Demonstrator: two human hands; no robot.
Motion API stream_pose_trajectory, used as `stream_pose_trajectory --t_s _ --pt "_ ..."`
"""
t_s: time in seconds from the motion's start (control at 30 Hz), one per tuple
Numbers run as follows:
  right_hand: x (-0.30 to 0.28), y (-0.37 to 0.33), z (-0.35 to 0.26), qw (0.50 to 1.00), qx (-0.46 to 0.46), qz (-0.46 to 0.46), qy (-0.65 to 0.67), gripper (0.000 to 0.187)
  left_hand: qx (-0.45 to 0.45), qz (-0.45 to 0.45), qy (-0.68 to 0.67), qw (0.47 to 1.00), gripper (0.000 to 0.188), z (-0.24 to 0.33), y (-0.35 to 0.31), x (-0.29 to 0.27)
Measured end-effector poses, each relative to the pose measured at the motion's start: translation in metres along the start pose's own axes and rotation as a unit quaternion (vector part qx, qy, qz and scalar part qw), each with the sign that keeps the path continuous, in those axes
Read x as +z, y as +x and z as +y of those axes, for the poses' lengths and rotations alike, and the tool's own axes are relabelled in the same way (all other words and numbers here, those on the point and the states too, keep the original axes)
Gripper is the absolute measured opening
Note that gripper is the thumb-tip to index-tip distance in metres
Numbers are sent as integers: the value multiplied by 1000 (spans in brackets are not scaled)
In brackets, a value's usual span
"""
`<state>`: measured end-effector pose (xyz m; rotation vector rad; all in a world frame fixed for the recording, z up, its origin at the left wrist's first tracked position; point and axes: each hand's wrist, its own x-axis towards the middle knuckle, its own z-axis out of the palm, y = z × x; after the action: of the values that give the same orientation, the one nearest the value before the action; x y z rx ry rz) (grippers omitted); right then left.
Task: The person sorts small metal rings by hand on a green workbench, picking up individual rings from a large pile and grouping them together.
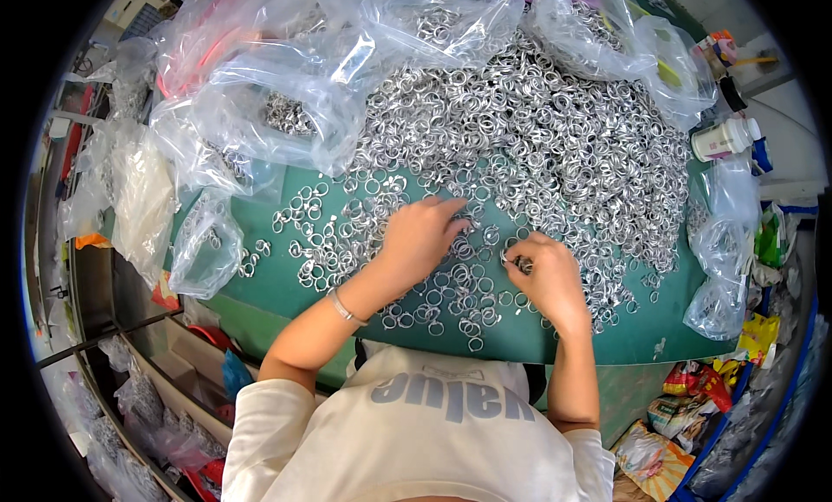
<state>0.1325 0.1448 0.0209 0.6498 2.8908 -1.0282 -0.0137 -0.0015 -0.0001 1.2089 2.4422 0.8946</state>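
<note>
Silver metal rings (pixel 589 147) lie heaped far right on the green counter (pixel 628 346), scattered nearer and left. Left hand (pixel 420 235): grip parted, no hold visible. Right hand (pixel 549 275): grip pinched, apparently on one ring (pixel 506 256). Risk: a careless sweep could spill loose near-edge pieces. Count: two hands, one white bottle (pixel 724 140), rings (overlapping) uncountable.

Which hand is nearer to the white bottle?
Right. The right hand is left of the white bottle, apart from it; the left hand is farther left, among the rings.
</note>
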Motion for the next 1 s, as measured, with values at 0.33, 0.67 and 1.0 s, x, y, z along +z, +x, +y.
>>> stream_pose_trajectory --t_s 0.33,0.67,1.0 --pt "0 13 -6 991 42 128 7 15 96 -102 37 989 9 17 -27 -11" --pt "27 20 -4 986 -1 164 -40 9 43 -15 -5 999 15 7 -16 -7" --pt "30 21 -5 987 -22 137 -76 17 97 -105 82 986 10 12 -11 7"
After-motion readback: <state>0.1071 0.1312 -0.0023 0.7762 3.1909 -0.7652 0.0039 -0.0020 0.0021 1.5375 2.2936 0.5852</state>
